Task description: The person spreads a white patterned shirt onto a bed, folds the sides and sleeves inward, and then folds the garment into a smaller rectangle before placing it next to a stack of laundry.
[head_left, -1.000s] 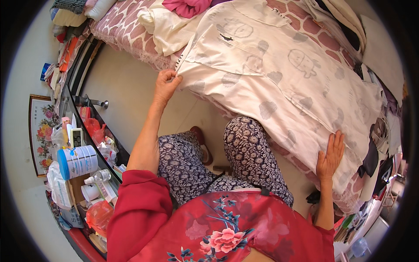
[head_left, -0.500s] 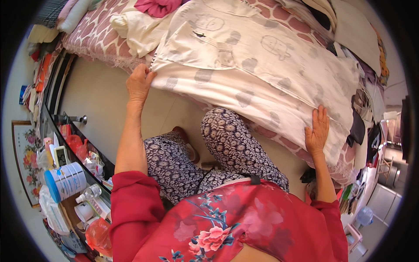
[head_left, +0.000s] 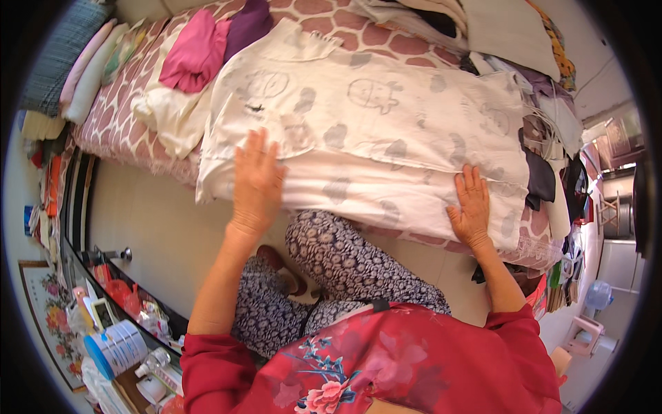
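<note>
A white cloth (head_left: 372, 134) with grey patches and cartoon animal outlines, seemingly a garment, lies spread on the bed. Its near strip is a paler layer with a hem line running along it. My left hand (head_left: 256, 183), slightly blurred, is over the near left part of this cloth with fingers stretched and holding nothing; whether it touches is hard to tell. Flat on the near right part rests my right hand (head_left: 473, 214), fingers extended and thumb apart.
The bed cover (head_left: 110, 131) has a pink-brown and white pattern. Pink clothing (head_left: 195, 52) and a cream cloth (head_left: 169, 124) lie to the left; dark clothing (head_left: 541, 176) is at the right. A low-left shelf bears a blue-and-white can (head_left: 116, 350) and bottles.
My left hand has let go of the cloth's left corner and moved right, now spread over the cloth. My right hand stays flat on it. The view has shifted.
</note>
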A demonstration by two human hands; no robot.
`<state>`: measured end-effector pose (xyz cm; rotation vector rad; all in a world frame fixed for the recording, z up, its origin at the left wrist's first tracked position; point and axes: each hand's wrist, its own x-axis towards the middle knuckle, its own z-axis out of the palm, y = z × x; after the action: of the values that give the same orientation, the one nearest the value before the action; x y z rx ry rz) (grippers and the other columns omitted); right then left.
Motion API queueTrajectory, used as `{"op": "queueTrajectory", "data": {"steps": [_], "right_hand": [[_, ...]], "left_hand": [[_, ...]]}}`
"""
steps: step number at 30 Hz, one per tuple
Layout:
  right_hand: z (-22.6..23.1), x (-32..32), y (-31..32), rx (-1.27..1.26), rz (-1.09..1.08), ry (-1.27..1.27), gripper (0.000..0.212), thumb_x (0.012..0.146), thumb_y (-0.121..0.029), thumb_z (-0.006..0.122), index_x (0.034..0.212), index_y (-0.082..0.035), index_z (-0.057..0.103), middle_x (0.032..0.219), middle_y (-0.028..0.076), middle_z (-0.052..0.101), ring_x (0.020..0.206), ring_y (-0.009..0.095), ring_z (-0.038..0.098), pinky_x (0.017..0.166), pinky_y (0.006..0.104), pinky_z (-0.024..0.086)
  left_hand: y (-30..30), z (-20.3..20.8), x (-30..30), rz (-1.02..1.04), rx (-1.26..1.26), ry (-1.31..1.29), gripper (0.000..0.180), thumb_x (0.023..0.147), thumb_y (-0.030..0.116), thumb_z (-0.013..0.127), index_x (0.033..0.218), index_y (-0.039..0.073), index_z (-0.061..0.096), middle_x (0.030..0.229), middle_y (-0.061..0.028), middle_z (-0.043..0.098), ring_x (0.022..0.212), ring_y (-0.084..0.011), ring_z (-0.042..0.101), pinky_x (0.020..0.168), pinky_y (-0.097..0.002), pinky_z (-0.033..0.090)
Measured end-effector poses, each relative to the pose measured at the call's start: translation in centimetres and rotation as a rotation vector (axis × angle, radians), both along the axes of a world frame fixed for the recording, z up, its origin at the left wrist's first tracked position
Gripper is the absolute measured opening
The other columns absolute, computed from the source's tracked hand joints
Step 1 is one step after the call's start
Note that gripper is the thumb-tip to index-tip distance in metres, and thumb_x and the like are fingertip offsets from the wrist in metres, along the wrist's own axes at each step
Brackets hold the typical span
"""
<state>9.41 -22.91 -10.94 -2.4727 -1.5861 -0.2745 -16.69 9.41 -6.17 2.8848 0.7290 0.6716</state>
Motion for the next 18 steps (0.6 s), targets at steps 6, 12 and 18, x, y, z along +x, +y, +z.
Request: {"op": "queueTrajectory", "data": {"steps": [6, 12, 18], "right_hand": [[0.6, -0.4, 0.2, 0.001, -0.006, 0.057, 0.062, 0.084, -0.043, 0.045, 0.132, -0.005, 0.038, 0.143, 0.015, 0.026, 0.134, 0.033, 0.019, 0.107, 0.0465, 0.013], [0.5, -0.3, -0.3, -0.027, -0.005, 0.120, 0.064, 0.079, -0.042, 0.052, 0.131, -0.007, 0.040, 0.144, 0.014, 0.024, 0.134, 0.032, 0.018, 0.107, 0.0475, 0.014], [4.2, -0.7, 0.2, 0.085, 0.007, 0.136, 0.060, 0.081, -0.039, 0.054, 0.131, -0.010, 0.040, 0.144, 0.016, 0.024, 0.134, 0.034, 0.017, 0.106, 0.0490, 0.013]], "left_hand": [[1.5, -4.1, 3.3, -0.029, -0.021, 0.231, 0.064, 0.081, 0.035, 0.052, 0.133, 0.002, 0.035, 0.144, -0.0129, 0.023, 0.135, -0.0284, 0.016, 0.108, -0.0507, 0.005], [1.4, -4.9, 3.2, -0.017, -0.014, 0.281, 0.064, 0.077, 0.029, 0.054, 0.132, 0.001, 0.037, 0.144, -0.0130, 0.024, 0.135, -0.0291, 0.016, 0.108, -0.0490, 0.003], [1.0, -4.4, 3.7, -0.034, -0.001, 0.327, 0.065, 0.079, 0.030, 0.051, 0.133, 0.000, 0.033, 0.145, -0.0131, 0.022, 0.135, -0.0296, 0.014, 0.108, -0.0487, 0.002]]}}
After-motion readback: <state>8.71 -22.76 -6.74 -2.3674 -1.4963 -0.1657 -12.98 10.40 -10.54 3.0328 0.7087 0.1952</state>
